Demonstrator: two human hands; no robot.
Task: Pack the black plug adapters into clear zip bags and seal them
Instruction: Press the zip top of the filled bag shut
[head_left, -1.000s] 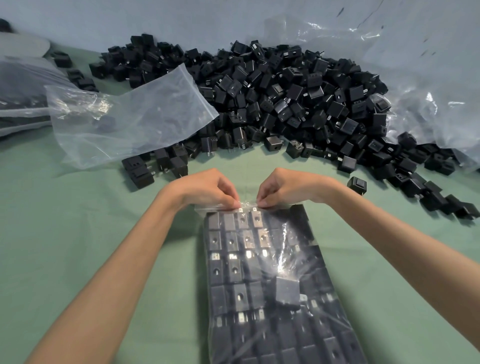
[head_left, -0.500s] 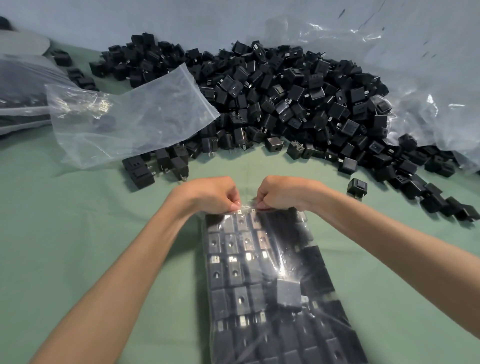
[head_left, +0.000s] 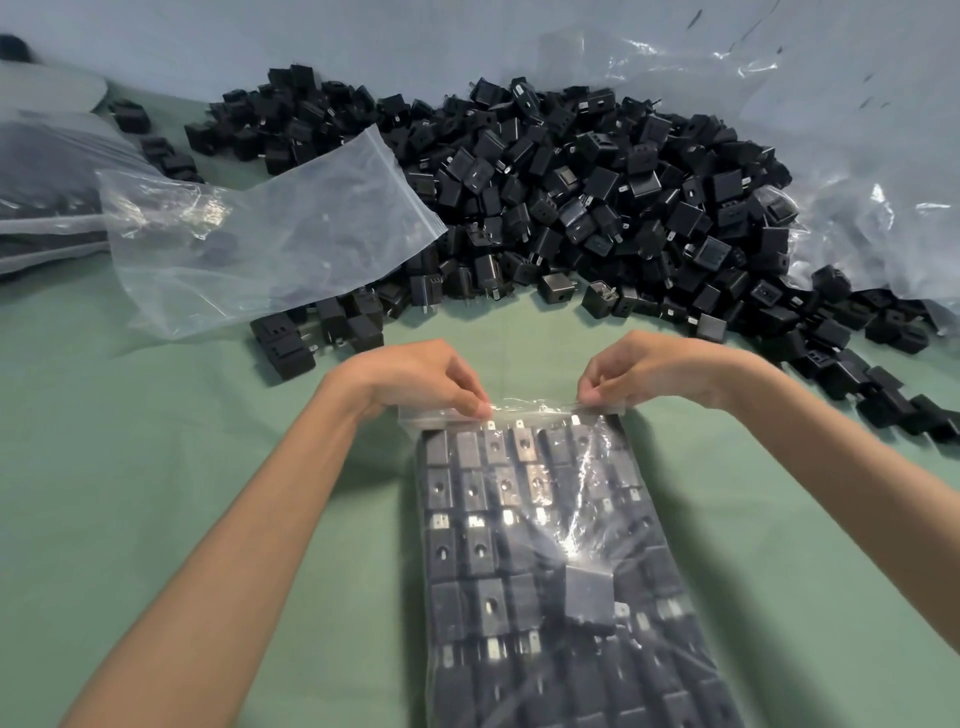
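A clear zip bag (head_left: 550, 545) packed with rows of black plug adapters lies on the green table, its zip strip at the far end. My left hand (head_left: 415, 379) pinches the strip near its left corner. My right hand (head_left: 639, 371) pinches it near the right corner. The strip stretches flat between them. One adapter (head_left: 589, 597) lies loose on top of the rows inside the bag. A big heap of loose black adapters (head_left: 571, 182) spreads across the far side of the table.
An empty clear zip bag (head_left: 270, 228) lies on the heap's left part. Filled bags (head_left: 41, 171) lie at the far left. Crumpled clear plastic sheeting (head_left: 857, 156) covers the far right. Stray adapters (head_left: 883, 384) lie beyond my right wrist. Green table (head_left: 156, 441) surrounds the bag.
Both hands have slid apart along the zip strip, from the middle toward its two corners.
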